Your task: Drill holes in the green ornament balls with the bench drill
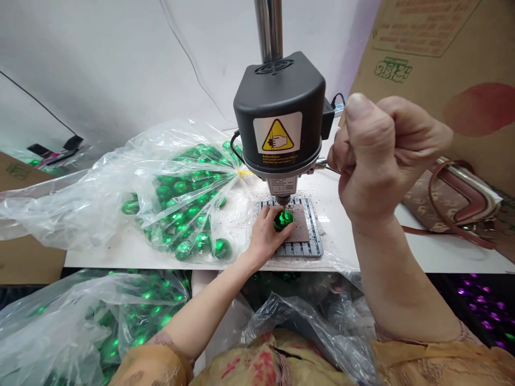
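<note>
My left hand point(266, 231) is closed around a shiny green ball point(284, 219), with thumb and fingers on its sides. The ball sits on a brown pad point(301, 225) on the slotted base plate point(316, 244) of a small bench drill press point(279, 107). The drill's bit comes down to the top of the ball; whether it has gone in I cannot tell. Raised at the right of the drill head, my right hand point(374, 155) is a fist around the end of the drill press lever point(321, 163), whose metal rod runs into the fingers.
A clear plastic bag point(120, 161) of green balls lies left of the drill, one loose green ball point(222, 248) near the table edge. Another bag point(60, 327) of them stands below. Cardboard boxes point(426, 102) and a handbag point(450, 198) are at right. Dark shavings litter the white table point(341, 241).
</note>
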Action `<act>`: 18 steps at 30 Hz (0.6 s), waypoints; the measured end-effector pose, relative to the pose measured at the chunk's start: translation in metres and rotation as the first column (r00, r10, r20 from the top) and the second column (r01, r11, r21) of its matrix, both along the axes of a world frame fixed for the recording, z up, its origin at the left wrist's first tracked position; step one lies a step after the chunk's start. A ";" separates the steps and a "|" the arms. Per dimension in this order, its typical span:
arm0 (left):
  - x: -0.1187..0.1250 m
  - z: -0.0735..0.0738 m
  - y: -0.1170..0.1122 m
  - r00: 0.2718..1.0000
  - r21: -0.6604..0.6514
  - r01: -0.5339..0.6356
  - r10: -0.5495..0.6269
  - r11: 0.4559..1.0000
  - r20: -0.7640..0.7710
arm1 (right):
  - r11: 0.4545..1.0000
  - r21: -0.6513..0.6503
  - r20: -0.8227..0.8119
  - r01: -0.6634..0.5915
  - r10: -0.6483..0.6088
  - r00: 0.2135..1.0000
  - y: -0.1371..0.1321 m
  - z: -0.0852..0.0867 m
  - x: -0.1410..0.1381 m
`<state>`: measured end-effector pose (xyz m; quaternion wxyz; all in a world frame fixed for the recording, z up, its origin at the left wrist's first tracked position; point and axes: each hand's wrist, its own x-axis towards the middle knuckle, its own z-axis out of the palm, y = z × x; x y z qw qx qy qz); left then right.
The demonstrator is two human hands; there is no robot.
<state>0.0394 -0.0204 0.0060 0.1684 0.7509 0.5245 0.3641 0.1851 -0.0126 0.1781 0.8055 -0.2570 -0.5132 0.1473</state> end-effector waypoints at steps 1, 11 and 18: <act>0.002 -0.001 0.000 1.000 -0.002 -0.001 0.001 1.000 0.016 | 1.000 -0.020 0.002 0.005 -0.005 1.000 -0.001 0.000 0.000; 0.004 -0.018 -0.001 0.933 -0.149 -0.013 0.065 0.989 0.354 | 0.994 0.083 -0.014 0.069 -0.068 0.998 0.002 -0.005 -0.003; 0.001 -0.021 -0.001 0.934 -0.146 0.010 0.043 0.989 0.355 | 0.997 0.051 0.073 0.065 -0.069 0.995 -0.012 -0.030 0.000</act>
